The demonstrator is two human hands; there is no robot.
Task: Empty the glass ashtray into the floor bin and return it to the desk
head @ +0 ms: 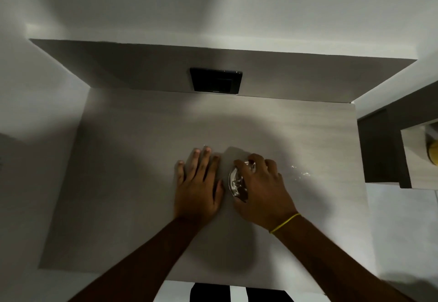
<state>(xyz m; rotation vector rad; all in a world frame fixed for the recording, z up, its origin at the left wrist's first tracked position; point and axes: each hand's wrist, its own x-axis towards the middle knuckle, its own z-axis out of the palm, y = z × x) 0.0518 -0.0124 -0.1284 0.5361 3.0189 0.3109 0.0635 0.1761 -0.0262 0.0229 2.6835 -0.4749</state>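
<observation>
We see the right hand [260,183] clamped on the clear glass ashtray [238,183], tilted off the pale wooden worktop [142,135], while the left hand [198,183] lies flat and empty, probably for support.

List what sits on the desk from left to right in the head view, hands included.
Left hand flat on the desk → glass ashtray, gripped by the right hand → yellow band on the right wrist.

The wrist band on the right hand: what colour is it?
Yellow wrist band, seen in the head view.
</observation>
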